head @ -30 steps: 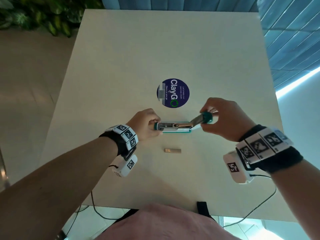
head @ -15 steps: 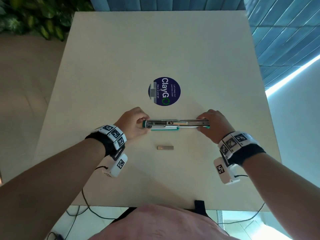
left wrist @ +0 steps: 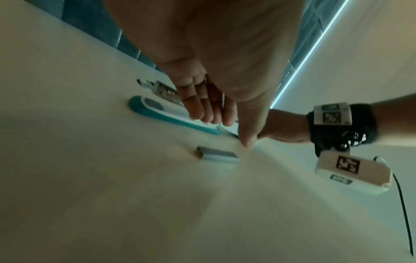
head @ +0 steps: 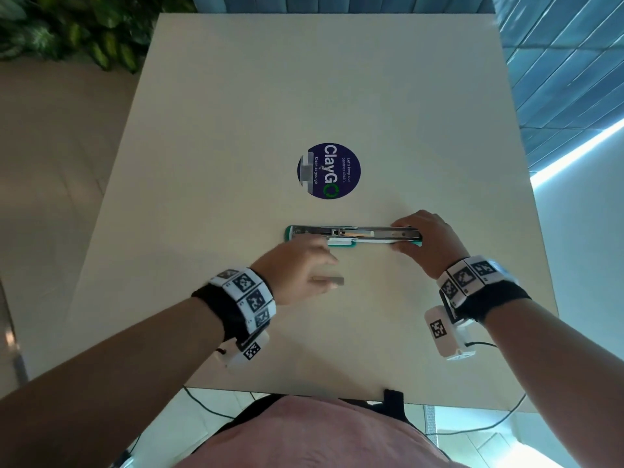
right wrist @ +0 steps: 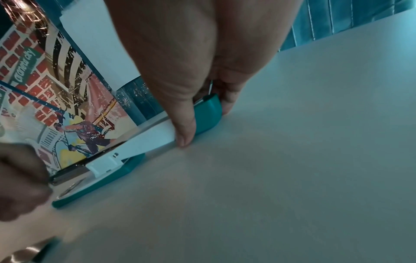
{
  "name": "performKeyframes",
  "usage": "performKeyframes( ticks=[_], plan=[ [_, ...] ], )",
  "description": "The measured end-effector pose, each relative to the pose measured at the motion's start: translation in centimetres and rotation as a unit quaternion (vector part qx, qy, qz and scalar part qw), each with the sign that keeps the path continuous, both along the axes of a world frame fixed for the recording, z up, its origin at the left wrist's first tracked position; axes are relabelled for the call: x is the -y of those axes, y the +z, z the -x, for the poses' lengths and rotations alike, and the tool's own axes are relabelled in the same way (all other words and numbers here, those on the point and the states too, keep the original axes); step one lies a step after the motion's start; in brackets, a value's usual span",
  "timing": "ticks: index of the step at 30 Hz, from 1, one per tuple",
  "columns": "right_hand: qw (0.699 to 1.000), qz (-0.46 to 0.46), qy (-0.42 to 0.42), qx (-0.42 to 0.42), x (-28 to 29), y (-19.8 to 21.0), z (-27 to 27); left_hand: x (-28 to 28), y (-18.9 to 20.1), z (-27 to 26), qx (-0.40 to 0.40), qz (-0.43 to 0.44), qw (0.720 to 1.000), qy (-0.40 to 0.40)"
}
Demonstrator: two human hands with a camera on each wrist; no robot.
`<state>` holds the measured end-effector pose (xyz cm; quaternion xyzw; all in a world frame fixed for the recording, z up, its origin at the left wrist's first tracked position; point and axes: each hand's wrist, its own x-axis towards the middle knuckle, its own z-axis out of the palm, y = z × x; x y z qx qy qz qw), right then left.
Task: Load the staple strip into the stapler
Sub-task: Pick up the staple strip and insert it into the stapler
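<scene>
The teal and white stapler (head: 354, 234) lies opened out flat on the table, its metal staple channel facing up. My right hand (head: 410, 238) grips the teal end of the folded-back lid (right wrist: 206, 113) between thumb and fingers and holds it down on the table. A short metal staple strip (head: 334, 281) lies on the table nearer to me than the stapler. My left hand (head: 317, 270) hovers over it, partly covering it. In the left wrist view its fingers are relaxed and hold nothing, and the thumb (left wrist: 245, 140) points down just beside the staple strip (left wrist: 217, 154).
A round purple sticker (head: 329, 170) is on the beige table (head: 236, 113) behind the stapler. Plants (head: 67, 32) stand past the far left corner. Wrist camera cables (head: 486, 344) trail over the near table edge.
The right hand folded the stapler's lid back flat onto the table. The left hand let go of the stapler's left end and moved toward me, over the staple strip.
</scene>
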<state>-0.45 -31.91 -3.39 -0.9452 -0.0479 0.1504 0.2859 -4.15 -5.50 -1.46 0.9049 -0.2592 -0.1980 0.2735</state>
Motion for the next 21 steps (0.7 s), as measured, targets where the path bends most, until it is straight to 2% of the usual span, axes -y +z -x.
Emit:
performKeyframes(
  ticks=[3,8,12,16,21],
  plan=[
    [1.0,0.0,-0.002,0.002,0.0,-0.1,0.0,0.6,-1.2,0.4,-0.03,-0.037,0.999,-0.016],
    [1.0,-0.001,-0.005,0.004,0.0,-0.2,0.1,0.7,-1.8,0.9,-0.015,-0.016,1.0,0.01],
    [1.0,-0.007,-0.006,0.012,0.0,-0.4,0.1,0.1,-1.4,0.3,0.038,0.019,0.998,0.051],
    [1.0,-0.013,-0.009,0.017,0.2,-0.6,0.1,-0.9,0.5,-2.9,0.093,0.022,0.991,0.099],
    [1.0,-0.018,-0.011,0.018,0.2,-0.6,0.2,-1.1,1.0,-4.7,0.055,-0.029,0.995,0.073]
  ],
)
